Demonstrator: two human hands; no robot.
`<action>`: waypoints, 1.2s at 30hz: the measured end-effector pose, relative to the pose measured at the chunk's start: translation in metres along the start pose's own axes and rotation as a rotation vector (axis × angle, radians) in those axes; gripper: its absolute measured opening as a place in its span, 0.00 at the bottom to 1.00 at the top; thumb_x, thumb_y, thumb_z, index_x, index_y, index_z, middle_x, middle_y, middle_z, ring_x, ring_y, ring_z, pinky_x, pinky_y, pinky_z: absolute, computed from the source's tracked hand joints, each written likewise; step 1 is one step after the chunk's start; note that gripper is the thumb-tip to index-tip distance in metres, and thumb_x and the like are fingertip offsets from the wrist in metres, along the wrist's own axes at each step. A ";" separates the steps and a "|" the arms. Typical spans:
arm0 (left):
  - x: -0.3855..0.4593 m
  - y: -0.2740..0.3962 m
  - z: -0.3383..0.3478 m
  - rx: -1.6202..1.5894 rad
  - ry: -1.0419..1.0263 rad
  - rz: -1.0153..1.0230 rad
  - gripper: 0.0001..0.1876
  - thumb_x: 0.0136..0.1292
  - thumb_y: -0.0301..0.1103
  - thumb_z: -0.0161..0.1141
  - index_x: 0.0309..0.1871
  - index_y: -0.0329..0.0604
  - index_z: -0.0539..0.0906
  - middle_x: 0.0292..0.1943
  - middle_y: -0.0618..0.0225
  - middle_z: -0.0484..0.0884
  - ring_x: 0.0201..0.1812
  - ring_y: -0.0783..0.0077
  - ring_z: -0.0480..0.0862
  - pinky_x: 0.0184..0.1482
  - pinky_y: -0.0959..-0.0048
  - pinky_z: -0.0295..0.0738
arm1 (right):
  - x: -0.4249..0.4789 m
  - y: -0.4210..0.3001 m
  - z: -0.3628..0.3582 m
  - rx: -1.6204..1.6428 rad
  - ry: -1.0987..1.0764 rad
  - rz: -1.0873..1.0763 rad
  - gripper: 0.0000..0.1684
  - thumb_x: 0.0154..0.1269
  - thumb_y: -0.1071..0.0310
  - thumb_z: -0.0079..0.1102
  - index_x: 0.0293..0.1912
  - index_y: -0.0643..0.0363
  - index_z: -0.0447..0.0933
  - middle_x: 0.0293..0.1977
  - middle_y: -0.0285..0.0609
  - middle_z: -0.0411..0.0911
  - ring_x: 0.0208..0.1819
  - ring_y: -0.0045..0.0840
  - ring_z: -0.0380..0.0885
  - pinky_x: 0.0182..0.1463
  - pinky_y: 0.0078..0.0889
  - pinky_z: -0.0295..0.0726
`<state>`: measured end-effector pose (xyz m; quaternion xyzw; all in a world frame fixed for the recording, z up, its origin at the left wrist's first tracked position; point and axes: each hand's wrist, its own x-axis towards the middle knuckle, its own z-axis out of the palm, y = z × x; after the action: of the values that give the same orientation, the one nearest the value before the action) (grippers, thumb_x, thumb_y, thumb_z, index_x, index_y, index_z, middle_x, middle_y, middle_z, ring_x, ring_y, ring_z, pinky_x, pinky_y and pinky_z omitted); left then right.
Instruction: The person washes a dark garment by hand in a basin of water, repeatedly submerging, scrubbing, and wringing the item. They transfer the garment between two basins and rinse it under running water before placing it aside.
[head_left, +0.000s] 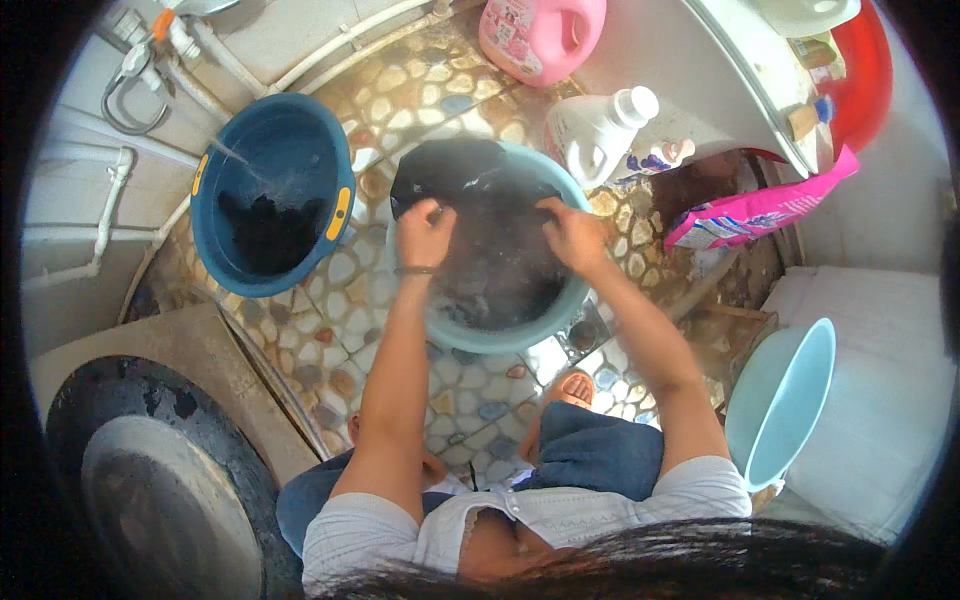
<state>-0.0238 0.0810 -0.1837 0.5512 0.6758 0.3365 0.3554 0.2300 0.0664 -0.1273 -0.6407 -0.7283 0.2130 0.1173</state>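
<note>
A light blue plastic basin (491, 342) stands on the pebble-patterned floor before me, holding water and a black cloth (450, 176). My left hand (424, 234) grips the cloth near the basin's left side, thumb and fingers closed on it. At the right side, my right hand (576, 231) pinches another part of the same dark cloth. Part of the cloth rises over the far left rim; the rest lies in the cloudy water. To the left, a dark blue basin (201, 247) with yellow grips contains water and another black cloth (274, 236), and water runs into it.
A pink detergent jug (536, 37), a white bottle (592, 135) and a pink bag (757, 210) are beyond and right of the basin. A pale blue bowl (780, 405) leans at right. A large black round lid or pan (161, 480) lies at lower left. Pipes (349, 37) line the wall.
</note>
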 end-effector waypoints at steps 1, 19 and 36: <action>-0.002 0.007 -0.008 -0.144 0.140 0.148 0.11 0.54 0.35 0.63 0.35 0.36 0.84 0.30 0.55 0.83 0.28 0.58 0.79 0.36 0.67 0.74 | -0.008 -0.005 -0.013 0.039 0.020 0.028 0.18 0.58 0.65 0.57 0.50 0.52 0.76 0.30 0.53 0.81 0.34 0.50 0.80 0.39 0.49 0.78; -0.096 0.244 -0.096 -0.718 -0.569 0.654 0.34 0.68 0.57 0.52 0.62 0.34 0.71 0.70 0.52 0.62 0.67 0.62 0.66 0.63 0.66 0.66 | -0.073 -0.124 -0.174 0.987 0.244 -0.287 0.69 0.39 0.47 0.82 0.73 0.62 0.50 0.59 0.51 0.71 0.61 0.33 0.71 0.65 0.34 0.67; -0.017 0.027 0.031 0.611 -0.338 0.353 0.58 0.37 0.66 0.73 0.72 0.48 0.63 0.74 0.60 0.59 0.74 0.53 0.56 0.69 0.42 0.53 | 0.027 -0.006 0.024 -0.133 -0.099 -0.031 0.36 0.54 0.39 0.65 0.57 0.49 0.73 0.45 0.51 0.76 0.42 0.45 0.80 0.43 0.44 0.80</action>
<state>0.0188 0.0706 -0.1747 0.7871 0.5714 0.0802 0.2180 0.2097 0.0889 -0.1481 -0.6245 -0.7554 0.1939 0.0416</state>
